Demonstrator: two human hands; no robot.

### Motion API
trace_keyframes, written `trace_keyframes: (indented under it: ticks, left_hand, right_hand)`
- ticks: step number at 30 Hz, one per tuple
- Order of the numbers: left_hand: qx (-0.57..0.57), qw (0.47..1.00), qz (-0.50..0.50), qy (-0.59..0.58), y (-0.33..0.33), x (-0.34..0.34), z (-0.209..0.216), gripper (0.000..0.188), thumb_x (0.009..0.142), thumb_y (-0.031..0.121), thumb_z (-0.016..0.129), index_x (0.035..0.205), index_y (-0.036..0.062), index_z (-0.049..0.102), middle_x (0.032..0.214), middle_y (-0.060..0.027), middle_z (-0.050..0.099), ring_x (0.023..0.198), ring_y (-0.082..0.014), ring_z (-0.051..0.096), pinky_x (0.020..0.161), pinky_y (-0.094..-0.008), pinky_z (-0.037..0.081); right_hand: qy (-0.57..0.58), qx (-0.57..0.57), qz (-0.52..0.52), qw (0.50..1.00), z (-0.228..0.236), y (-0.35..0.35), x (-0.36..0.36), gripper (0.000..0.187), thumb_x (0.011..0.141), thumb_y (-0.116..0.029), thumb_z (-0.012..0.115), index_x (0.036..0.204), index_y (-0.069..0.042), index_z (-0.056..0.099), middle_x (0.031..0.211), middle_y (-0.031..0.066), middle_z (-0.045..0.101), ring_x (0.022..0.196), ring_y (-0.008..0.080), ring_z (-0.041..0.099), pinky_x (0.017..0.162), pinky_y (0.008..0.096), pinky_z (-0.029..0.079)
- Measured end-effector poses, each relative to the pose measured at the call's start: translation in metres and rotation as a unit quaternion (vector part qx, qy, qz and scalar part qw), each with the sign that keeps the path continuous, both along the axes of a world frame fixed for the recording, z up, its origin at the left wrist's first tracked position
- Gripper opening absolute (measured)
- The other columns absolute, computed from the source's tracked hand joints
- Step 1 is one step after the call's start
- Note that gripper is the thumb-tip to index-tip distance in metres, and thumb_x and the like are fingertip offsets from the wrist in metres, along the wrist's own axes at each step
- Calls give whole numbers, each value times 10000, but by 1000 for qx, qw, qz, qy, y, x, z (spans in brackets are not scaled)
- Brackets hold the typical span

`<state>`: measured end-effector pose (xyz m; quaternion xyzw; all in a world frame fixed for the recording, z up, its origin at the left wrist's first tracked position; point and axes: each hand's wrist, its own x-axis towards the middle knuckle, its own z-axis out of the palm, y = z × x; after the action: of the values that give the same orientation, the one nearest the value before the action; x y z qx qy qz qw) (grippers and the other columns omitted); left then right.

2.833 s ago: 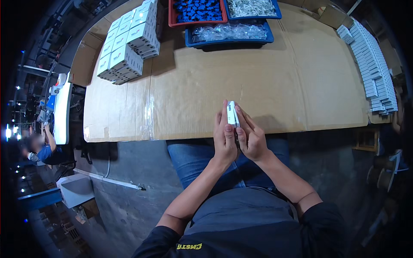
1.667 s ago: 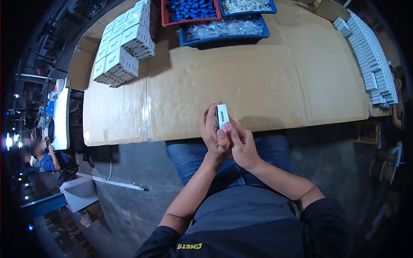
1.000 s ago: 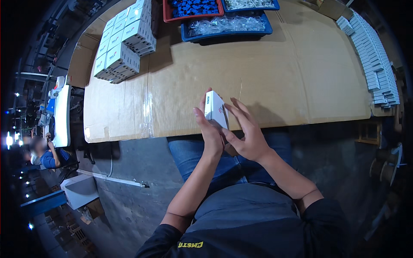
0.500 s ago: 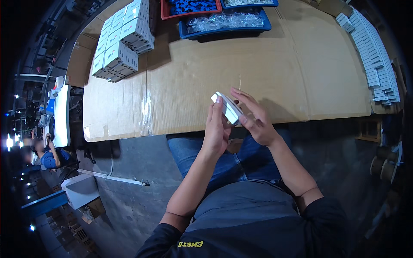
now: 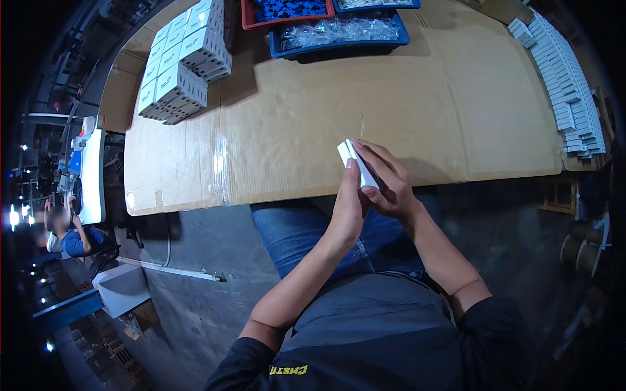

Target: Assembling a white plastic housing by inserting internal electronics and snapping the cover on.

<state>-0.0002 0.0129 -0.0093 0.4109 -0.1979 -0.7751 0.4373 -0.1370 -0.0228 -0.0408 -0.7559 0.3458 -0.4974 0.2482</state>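
Above the table's near edge, a slim white box [image 5: 361,171] is held at a slant between my two hands. My left hand [image 5: 347,212] grips it from the near left, with the thumb lying along its face. From the right side, my right hand [image 5: 393,180] is closed against it, fingers along the far right edge and thumb near the lower end. My fingers and palms cover part of the box, and its right side is hidden.
White boxes [image 5: 173,81] stand stacked at the table's far left. A red bin [image 5: 246,18] of blue parts and a blue bin [image 5: 277,47] of clear plastic pieces sit at the back. Rows of small white boxes [image 5: 562,88] line the right edge. A person [image 5: 77,242] sits far left.
My left hand has shifted right and turned the white box steeper. My right hand's raised fingers have come down onto the box's right side.
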Motion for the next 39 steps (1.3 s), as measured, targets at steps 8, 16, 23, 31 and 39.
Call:
trace_keyframes:
  ticks: [8, 16, 23, 31, 39]
  left_hand:
    - [28, 999, 17, -34, 4, -2, -15, 660, 1077, 657, 378, 1363, 81, 524, 1015, -61, 672, 915, -136, 673, 768, -297, 539]
    - [36, 999, 41, -7, 2, -2, -7, 690, 1067, 672, 383, 1362, 64, 522, 1129, -95, 663, 1008, -181, 667, 855, -349, 540]
    - [97, 970, 26, 221, -25, 33, -9, 809, 1052, 649, 436, 1438, -62, 434, 1362, -228, 561, 1228, -353, 624, 1028, -485, 557]
    - [235, 865, 31, 443, -31, 51, -13, 808, 1059, 634, 429, 1390, -103, 430, 1238, -279, 574, 1110, -372, 658, 1019, -468, 586]
    - [225, 858, 7, 462, -30, 51, -12, 682, 1085, 571, 374, 1423, -14, 464, 1197, -248, 575, 881, -268, 607, 972, -479, 590]
  right_hand:
    - [-36, -5, -2, 999, -11, 5, 6, 661, 1061, -447, 555, 1432, 99, 554, 1407, 311, 598, 1273, 452, 626, 1056, 453, 518]
    - [-38, 55, 16, 998, -7, 3, 8, 726, 1096, -540, 408, 1431, 84, 566, 1411, 289, 610, 1298, 432, 615, 1088, 441, 495]
    - [-404, 382, 23, 831, -7, -5, 10, 770, 1131, -540, 280, 1407, 130, 538, 1445, 280, 585, 1366, 342, 576, 1169, 426, 442]
    - [-350, 401, 4, 846, -11, -2, 1, 646, 1155, -434, 299, 1318, 111, 604, 1323, 229, 681, 1248, 301, 665, 1112, 396, 507]
    - [-371, 406, 24, 835, -1, 1, 2, 553, 1144, -403, 402, 1250, 72, 666, 1273, 210, 707, 1073, 218, 722, 957, 329, 596]
